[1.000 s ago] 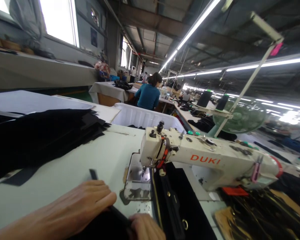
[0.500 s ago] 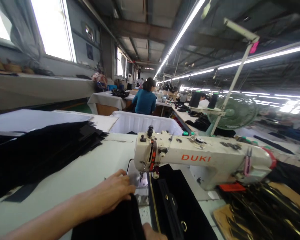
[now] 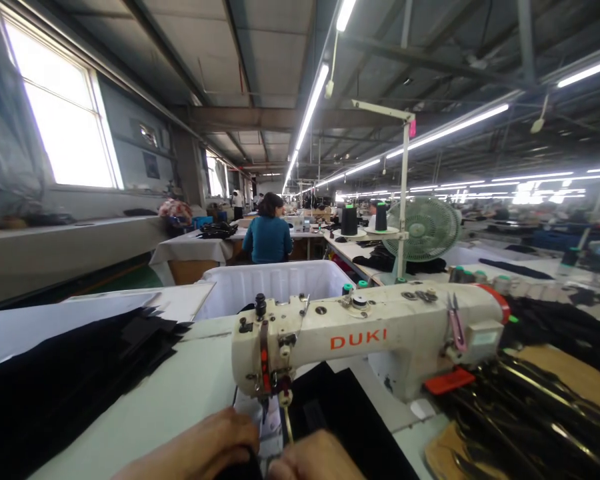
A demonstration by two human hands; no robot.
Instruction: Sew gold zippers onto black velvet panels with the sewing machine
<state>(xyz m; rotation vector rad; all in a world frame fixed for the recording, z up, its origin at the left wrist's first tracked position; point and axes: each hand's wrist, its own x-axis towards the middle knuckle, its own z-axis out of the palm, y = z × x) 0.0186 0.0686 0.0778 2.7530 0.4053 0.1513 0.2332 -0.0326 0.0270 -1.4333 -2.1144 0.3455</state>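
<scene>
At the bottom edge of the head view my left hand [image 3: 215,440] is closed on a piece of black fabric [image 3: 243,467], just left of the needle area. Beside it, my right hand [image 3: 315,459] is curled, its fingertips close to the same fabric; what it grips is cut off below. Under the arm of the white sewing machine [image 3: 360,341] lies a black fabric panel [image 3: 350,400]. A gold zipper strip [image 3: 287,427] runs along that panel's left edge, partly covered by my right hand.
Stacked black fabric pieces [image 3: 95,360] lie on the left. A white bin [image 3: 300,277] stands behind the machine. Black pieces with gold zippers [image 3: 535,413] rest on a board at right. Thread cones [image 3: 349,220] and a green fan [image 3: 423,230] stand behind. A person in blue [image 3: 267,237] sits ahead.
The view has tilted up and levelled, so the machine sits lower. My right hand has risen into view beside my left hand, over the zipper edge. The panel's gold rings are out of sight.
</scene>
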